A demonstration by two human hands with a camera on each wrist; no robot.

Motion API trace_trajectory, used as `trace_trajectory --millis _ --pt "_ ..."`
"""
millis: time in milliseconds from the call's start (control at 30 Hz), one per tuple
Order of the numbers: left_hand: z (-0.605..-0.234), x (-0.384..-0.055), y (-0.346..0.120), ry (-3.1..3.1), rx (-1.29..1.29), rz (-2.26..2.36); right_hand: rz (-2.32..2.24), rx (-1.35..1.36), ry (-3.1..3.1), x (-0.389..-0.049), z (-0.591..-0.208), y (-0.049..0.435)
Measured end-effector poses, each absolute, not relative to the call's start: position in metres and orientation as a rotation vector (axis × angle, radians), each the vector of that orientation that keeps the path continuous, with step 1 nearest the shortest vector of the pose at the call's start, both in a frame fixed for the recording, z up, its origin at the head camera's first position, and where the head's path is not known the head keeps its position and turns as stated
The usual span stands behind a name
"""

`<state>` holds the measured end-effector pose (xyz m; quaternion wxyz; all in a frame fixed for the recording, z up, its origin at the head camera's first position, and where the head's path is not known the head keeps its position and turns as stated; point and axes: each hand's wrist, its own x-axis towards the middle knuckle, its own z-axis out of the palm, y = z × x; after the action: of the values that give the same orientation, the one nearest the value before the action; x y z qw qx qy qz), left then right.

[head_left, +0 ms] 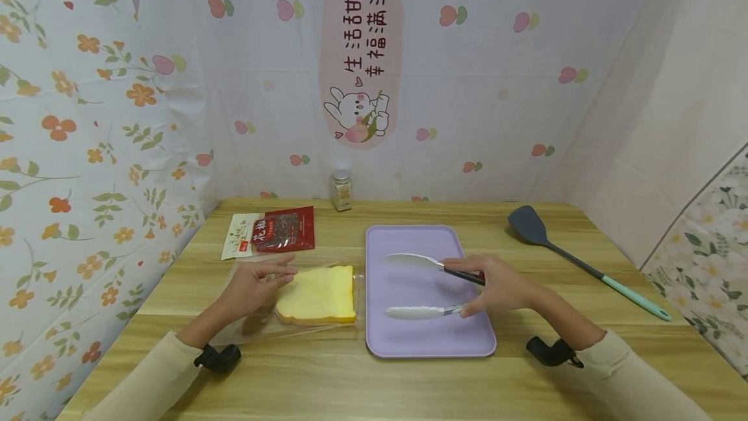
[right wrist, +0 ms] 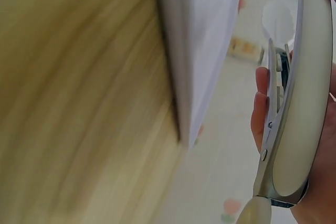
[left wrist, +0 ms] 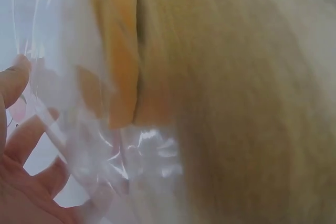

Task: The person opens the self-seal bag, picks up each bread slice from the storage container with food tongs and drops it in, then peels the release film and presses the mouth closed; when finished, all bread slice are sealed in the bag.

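A slice of bread (head_left: 315, 294) lies in a clear plastic bag (head_left: 263, 327) on the table. My left hand (head_left: 257, 284) is over the bag's left part, fingertips at the slice's upper left edge. In the left wrist view, the thumb and spread fingers stand apart against the clear film, some fingers showing through it. My right hand (head_left: 497, 284) grips a pair of tongs (head_left: 416, 312) by the handles. Their two pale arms are spread apart above the lilac tray (head_left: 429, 343), pointing left toward the bread.
A red and white spice packet (head_left: 283, 231) lies behind the bag. Near the wall stands a small capped jar (head_left: 342, 191). On the right lies a spatula (head_left: 575, 258) with a dark blade and mint handle end. Printed curtains surround the table.
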<state>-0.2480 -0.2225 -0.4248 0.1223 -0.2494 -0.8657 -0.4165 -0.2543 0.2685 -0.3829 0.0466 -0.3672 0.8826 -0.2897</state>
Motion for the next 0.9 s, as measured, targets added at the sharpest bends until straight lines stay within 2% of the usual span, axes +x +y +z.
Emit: trace_trajectory --millis 533,900 --pt "-0.418 -0.248 -0.22 -2.574 -0.751 -1.154 -1.007 -0.873 2.876 -0.228 -0.396 0.359" --pt "-0.416 -0.25 -0.219 -2.603 -0.794 -1.125 -0.879 -0.708 2.982 -0.218 -0.402 0.407"
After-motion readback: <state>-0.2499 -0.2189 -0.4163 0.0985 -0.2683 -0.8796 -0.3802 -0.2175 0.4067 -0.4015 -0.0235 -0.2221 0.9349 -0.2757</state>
